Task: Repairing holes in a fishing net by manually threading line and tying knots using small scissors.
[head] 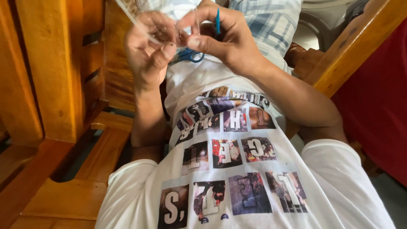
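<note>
My left hand [146, 53] and my right hand [224, 38] are raised together over my lap, fingertips meeting. Between them they pinch a piece of thin clear plastic [169, 21] that reaches up past the top edge. My right hand also holds a slim blue stick [218, 19] upright between its fingers. Blue-handled scissors [191, 55] lie on my lap just under the hands, mostly hidden. I wear a white printed T-shirt [229, 169] and checked shorts [271, 21].
A wooden chair arm and frame [55, 85] stand close on the left. Another wooden arm [352, 46] runs along the right, with a red surface [377, 106] beyond it. A pale plastic chair [318, 21] is at the top right.
</note>
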